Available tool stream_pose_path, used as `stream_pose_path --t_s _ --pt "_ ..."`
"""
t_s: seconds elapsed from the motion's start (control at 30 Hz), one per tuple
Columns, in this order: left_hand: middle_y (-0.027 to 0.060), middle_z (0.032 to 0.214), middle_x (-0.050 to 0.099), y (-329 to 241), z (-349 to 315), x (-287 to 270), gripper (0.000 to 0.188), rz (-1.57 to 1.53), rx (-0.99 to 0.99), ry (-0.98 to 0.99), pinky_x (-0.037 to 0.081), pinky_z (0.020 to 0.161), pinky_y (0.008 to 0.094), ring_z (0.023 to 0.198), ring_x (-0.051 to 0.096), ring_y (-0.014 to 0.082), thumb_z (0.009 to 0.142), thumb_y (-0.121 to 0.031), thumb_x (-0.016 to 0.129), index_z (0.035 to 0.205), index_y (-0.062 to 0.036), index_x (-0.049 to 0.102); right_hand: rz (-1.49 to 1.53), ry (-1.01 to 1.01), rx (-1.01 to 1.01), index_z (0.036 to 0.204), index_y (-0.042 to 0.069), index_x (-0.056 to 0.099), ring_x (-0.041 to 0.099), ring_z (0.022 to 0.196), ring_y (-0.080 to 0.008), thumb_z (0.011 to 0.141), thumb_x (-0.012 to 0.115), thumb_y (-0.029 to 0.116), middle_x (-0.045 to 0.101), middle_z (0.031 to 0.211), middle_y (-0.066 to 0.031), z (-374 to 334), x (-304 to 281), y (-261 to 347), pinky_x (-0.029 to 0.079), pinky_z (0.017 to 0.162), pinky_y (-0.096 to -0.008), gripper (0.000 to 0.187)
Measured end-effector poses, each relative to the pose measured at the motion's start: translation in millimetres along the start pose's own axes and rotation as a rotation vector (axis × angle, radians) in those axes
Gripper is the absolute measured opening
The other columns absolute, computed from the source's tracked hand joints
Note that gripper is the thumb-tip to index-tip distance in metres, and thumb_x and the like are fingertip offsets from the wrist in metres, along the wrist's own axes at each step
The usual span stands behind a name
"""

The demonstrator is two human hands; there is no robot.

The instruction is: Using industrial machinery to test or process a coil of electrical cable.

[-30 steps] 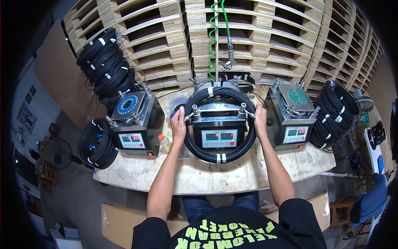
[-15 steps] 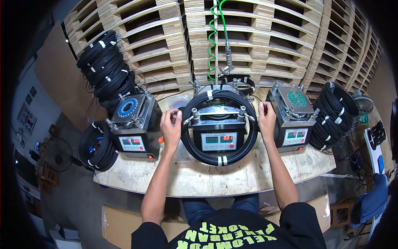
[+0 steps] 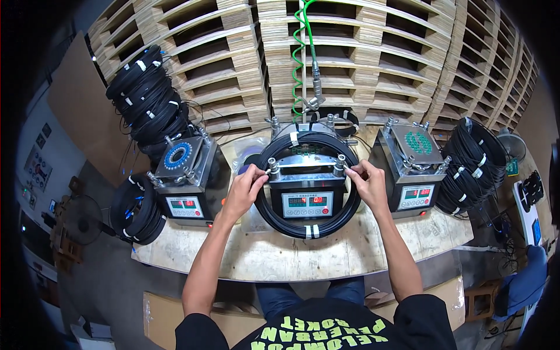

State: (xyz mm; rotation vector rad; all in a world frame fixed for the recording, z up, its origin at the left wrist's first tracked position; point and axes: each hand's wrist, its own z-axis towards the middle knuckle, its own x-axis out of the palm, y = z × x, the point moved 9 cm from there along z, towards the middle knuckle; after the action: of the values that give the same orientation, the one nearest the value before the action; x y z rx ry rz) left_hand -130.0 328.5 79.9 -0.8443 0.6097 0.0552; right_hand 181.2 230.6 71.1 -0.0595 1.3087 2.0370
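A coil of black cable (image 3: 312, 231), bound with white tape, hangs around the middle machine (image 3: 308, 203), which has a black body, a metal top plate and a red digit display. My left hand (image 3: 245, 188) is closed in a pinch on the wing nut of the left front bolt (image 3: 273, 167). Opposite it, my right hand (image 3: 371, 185) pinches the wing nut at the right front bolt (image 3: 339, 164). Both wing nuts are mostly covered by my fingertips. Behind the front bar, part of the machine's top is hidden by the coil.
Similar machines stand left (image 3: 185, 204) with a blue ring of fittings and right (image 3: 415, 191) with green ones. Black cable coils are stacked at left (image 3: 151, 96) and right (image 3: 475, 154). A green air hose (image 3: 311, 41) hangs before the wooden pallets (image 3: 402, 41).
Both hands have moved inward from beside the coil and taken hold of the front wing nuts. The middle display's digits have changed. The coil sits slightly lower in view.
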Motion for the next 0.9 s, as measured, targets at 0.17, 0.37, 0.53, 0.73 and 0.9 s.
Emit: stream_pose_path --t_s 0.17,0.37,0.53,0.73,0.9 --pt "0.0085 0.077 0.066 15.1 5.6 -5.6 0.016 -0.074 -0.113 0.094 0.046 0.061 0.0292 0.067 0.061 0.0165 0.095 -0.011 0.066 0.096 0.0020 0.057 0.067 0.012 0.054 0.083 -0.005 0.065 0.049 0.056 -0.0080 0.084 0.077 0.013 0.060 0.061 -0.0042 5.5 -1.0 -3.6 0.039 0.052 -0.0273 0.021" --pt "-0.0049 0.065 0.052 57.5 26.4 -5.3 0.032 -0.330 -0.420 0.463 0.029 0.047 0.0213 0.053 0.040 0.0025 0.100 -0.032 0.060 0.091 -0.0029 0.069 0.174 0.249 0.146 0.077 -0.001 0.068 0.049 0.055 -0.0049 0.089 0.074 0.023 0.057 0.059 0.0007 28.6 0.5 -31.6 0.037 0.051 -0.0234 0.028" --pt "-0.0062 0.063 0.046 97.7 64.2 -24.6 0.044 -0.292 -0.588 0.370 0.024 0.045 0.0203 0.049 0.035 0.0028 0.100 -0.046 0.057 0.083 -0.0054 0.063 0.258 0.219 0.220 0.077 0.002 0.066 0.044 0.046 -0.0034 0.097 0.065 0.028 0.053 0.055 0.0032 79.7 6.9 -63.8 0.029 0.043 -0.0217 0.033" --pt "-0.0035 0.071 0.050 151.6 129.1 3.6 0.039 -0.509 -0.723 0.118 0.028 0.044 0.0209 0.051 0.039 0.0051 0.097 -0.049 0.060 0.105 -0.0115 0.052 0.254 0.251 0.206 0.115 0.006 0.062 0.050 0.048 -0.0070 0.100 0.060 0.029 0.059 0.065 -0.0014 170.6 41.6 -116.8 0.036 0.041 -0.0236 0.027" --pt "-0.0049 0.070 0.047 179.3 160.2 44.9 0.038 -0.665 -0.776 0.104 0.028 0.044 0.0199 0.054 0.040 0.0052 0.097 -0.052 0.058 0.105 -0.0150 0.055 0.259 0.368 0.349 0.120 0.010 0.059 0.049 0.048 -0.0077 0.102 0.056 0.035 0.054 0.066 0.0005 202.9 78.9 -140.9 0.033 0.042 -0.0231 0.031"
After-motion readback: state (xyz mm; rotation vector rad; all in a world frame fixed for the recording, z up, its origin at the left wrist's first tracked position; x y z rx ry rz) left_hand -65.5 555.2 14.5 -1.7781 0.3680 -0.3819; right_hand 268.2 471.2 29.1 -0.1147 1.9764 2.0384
